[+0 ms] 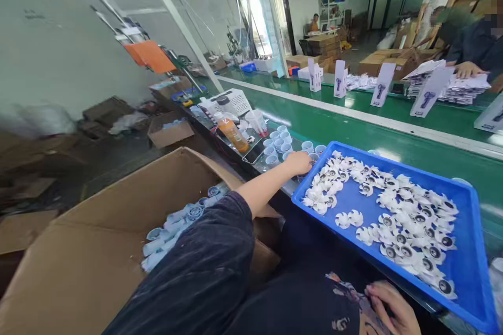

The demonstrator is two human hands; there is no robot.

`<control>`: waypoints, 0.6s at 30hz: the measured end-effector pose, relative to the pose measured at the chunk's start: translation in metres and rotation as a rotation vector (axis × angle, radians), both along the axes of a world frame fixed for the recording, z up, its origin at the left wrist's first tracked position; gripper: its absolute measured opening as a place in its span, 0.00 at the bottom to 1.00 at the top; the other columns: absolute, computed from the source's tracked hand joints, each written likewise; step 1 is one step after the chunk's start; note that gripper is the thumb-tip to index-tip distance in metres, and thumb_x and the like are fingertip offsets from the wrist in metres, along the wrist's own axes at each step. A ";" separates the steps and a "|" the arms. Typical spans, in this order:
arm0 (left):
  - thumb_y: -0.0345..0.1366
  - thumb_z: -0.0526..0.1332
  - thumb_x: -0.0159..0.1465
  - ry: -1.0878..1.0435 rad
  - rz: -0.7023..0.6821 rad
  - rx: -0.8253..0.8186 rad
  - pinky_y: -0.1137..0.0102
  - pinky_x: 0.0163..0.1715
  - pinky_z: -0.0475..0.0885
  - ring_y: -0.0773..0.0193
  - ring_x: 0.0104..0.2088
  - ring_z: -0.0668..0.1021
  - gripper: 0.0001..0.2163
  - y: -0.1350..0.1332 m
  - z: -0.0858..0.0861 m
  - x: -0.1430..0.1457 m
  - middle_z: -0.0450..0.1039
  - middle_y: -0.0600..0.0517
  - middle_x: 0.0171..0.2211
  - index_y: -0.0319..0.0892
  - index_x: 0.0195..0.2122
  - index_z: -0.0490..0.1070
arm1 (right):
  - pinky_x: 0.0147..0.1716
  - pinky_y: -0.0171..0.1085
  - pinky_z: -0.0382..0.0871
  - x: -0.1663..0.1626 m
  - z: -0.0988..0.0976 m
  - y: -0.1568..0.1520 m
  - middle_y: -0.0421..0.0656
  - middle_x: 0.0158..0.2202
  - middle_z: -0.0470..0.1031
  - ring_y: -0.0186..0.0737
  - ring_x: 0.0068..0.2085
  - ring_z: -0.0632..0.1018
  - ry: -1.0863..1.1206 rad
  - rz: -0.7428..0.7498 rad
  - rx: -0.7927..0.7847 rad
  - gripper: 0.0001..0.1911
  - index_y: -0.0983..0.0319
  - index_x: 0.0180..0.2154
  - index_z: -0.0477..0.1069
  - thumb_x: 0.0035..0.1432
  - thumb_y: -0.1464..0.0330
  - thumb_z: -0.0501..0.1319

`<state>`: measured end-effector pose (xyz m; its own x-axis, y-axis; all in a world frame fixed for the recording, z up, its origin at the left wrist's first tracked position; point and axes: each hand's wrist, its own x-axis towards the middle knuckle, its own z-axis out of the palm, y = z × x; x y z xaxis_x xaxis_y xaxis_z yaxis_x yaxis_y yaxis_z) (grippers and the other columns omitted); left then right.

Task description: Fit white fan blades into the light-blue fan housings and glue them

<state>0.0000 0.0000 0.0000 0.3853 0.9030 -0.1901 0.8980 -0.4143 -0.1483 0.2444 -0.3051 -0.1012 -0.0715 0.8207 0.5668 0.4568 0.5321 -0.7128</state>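
Note:
My left hand (298, 163) reaches forward over the bench, its fingers curled down among light blue plastic cups (307, 146). Whatever it grips is hidden behind the fingers. To its left stands a cluster of the same cups (278, 145), several with small parts inside. My right hand (393, 308) is low by my lap, its fingers loosely bent and apart, with nothing seen in them. Just beyond it lies a blue tray (348, 235) holding many white fan impellers (404, 238), some showing dark round hubs.
At my left an open cardboard box (98, 251) holds light blue housings (184, 225). An orange bottle (232, 133) and a phone (254, 151) lie on the bench. Behind is a green conveyor (283, 97) with white boxes (383, 85). Co-workers stand across it, one hand (469, 69) on stacked packaging.

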 end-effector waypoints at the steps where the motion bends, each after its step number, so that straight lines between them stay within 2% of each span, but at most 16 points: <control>1: 0.40 0.56 0.69 -0.004 0.012 0.002 0.55 0.52 0.69 0.55 0.50 0.75 0.13 0.001 -0.001 -0.001 0.74 0.44 0.48 0.37 0.44 0.74 | 0.32 0.24 0.77 -0.001 0.000 -0.001 0.42 0.32 0.80 0.37 0.32 0.82 -0.001 0.002 -0.014 0.11 0.56 0.39 0.77 0.68 0.61 0.58; 5: 0.39 0.53 0.69 -0.037 0.035 -0.003 0.58 0.48 0.71 0.54 0.50 0.76 0.14 0.005 -0.004 -0.007 0.75 0.42 0.48 0.37 0.43 0.76 | 0.32 0.26 0.78 -0.003 -0.004 -0.002 0.43 0.33 0.80 0.39 0.32 0.82 0.003 0.002 -0.084 0.09 0.57 0.39 0.78 0.67 0.63 0.59; 11: 0.33 0.57 0.63 -0.122 0.036 0.000 0.64 0.42 0.72 0.53 0.45 0.78 0.11 0.010 -0.003 -0.020 0.79 0.46 0.41 0.42 0.40 0.79 | 0.33 0.29 0.79 -0.007 -0.013 0.002 0.45 0.35 0.80 0.40 0.35 0.82 0.009 0.008 -0.186 0.10 0.58 0.40 0.78 0.67 0.63 0.59; 15: 0.38 0.57 0.64 -0.203 0.010 0.030 0.65 0.45 0.71 0.55 0.50 0.76 0.11 0.009 0.005 -0.027 0.77 0.51 0.47 0.46 0.42 0.79 | 0.33 0.30 0.79 -0.012 -0.014 0.010 0.46 0.35 0.80 0.41 0.35 0.82 -0.019 0.021 -0.248 0.11 0.58 0.39 0.79 0.67 0.62 0.59; 18: 0.37 0.53 0.67 -0.214 0.039 0.065 0.63 0.46 0.71 0.53 0.50 0.76 0.14 0.006 0.010 -0.038 0.76 0.48 0.48 0.44 0.44 0.78 | 0.34 0.30 0.79 -0.015 -0.014 0.015 0.46 0.36 0.80 0.41 0.36 0.82 -0.036 0.034 -0.266 0.11 0.58 0.38 0.79 0.67 0.62 0.59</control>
